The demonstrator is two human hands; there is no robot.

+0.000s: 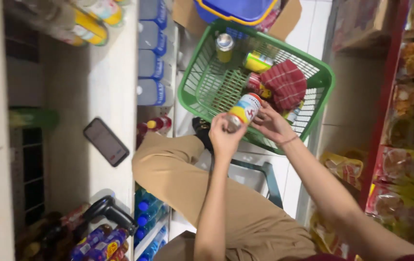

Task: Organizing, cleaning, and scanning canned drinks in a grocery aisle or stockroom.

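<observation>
While the white and yellow can (pixel 243 110) sits clamped between left hand (pixel 224 137) and right hand (pixel 270 123) over the green basket's near rim (pixel 260 143), keep both grips firm, clear of the red cloth (pixel 287 83).

Small grocery shop, narrow aisle. Shelves on right (pixel 405 121) packed with bagged snacks (pixel 402 166). Rows of bottles (pixel 151 72) along white shelf on left (pixel 91 87). Green shopping basket (pixel 195 84) on tiled floor, cans (pixel 224 47) inside. Handheld barcode scanner (pixel 108 211) and phone (pixel 106 141) on shelf top.
</observation>
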